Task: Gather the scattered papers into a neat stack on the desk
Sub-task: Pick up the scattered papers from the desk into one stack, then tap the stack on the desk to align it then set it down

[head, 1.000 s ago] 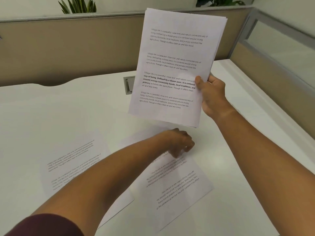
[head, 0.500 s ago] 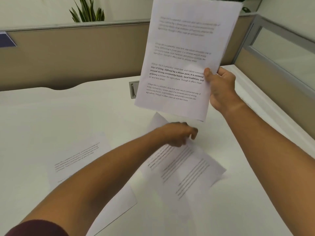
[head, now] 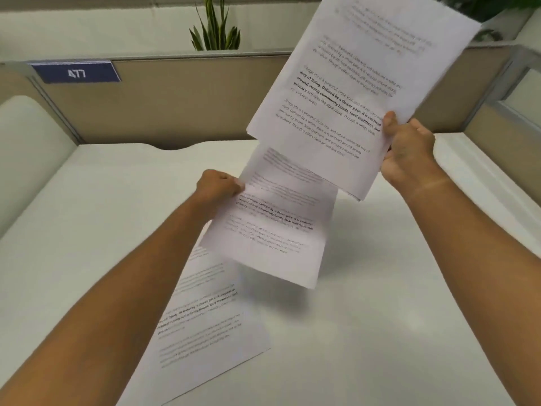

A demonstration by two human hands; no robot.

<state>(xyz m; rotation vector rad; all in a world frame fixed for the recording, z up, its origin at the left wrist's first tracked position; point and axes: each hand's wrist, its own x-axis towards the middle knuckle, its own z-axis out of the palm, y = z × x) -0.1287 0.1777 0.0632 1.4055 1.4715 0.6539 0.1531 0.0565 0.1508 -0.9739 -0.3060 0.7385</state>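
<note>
— Where are the papers?

— Three places. A bundle of sheets [head: 360, 92] is up in the air above the far side of the desk [head: 380, 332], tilted, its top corner leaning away to the right. A single sheet [head: 275, 227] hangs lower, also off the desk, its upper edge tucked behind the bundle's bottom edge. One more page [head: 205, 323] lies flat on the desk, nearer the person, partly under the left forearm.

— How is the right hand [head: 409, 153] placed?

— Raised, arm stretched forward, thumb on the printed face at the bundle's lower right corner, fingers behind. It grips the bundle.

— And the left hand [head: 218, 186]?

— Reaching forward over the desk, knuckles up, curled closed, pinching the single sheet's left edge.

— Anything beyond the desk?

— A tan partition [head: 190, 104] along its far edge, with a blue label [head: 76, 73] at upper left and a spiky plant [head: 215, 30] behind it.
</note>
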